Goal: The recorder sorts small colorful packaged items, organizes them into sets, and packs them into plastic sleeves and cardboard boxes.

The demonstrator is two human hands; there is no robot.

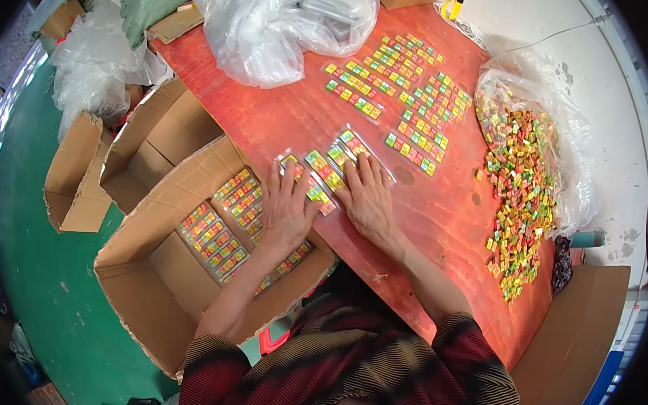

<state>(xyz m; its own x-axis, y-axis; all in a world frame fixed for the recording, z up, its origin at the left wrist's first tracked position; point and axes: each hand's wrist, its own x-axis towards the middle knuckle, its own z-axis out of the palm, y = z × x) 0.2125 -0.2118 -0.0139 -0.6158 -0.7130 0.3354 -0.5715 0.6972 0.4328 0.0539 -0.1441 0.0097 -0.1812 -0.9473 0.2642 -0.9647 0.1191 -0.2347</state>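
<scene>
On the red tabletop, a clear plastic tray [326, 170] holds rows of small red, yellow and green wrapped cubes. It lies near the table's left front edge, under both of my hands. My left hand [288, 208] rests on its left part, fingers stretched out over the rows. My right hand [371, 204] lies across its right side with the fingers extended and slightly apart. Beneath my palms, the parts of the tray are hidden. Further back on the table, several similar filled trays [417, 140] lie flat in two groups.
An open cardboard box [136, 306] beside the table holds several filled trays. At the right, loose cubes [521, 192] spill from a clear bag [575, 158]. Crumpled clear plastic [260, 31] sits at the back left. Two more boxes [80, 180] stand on the green floor [31, 259].
</scene>
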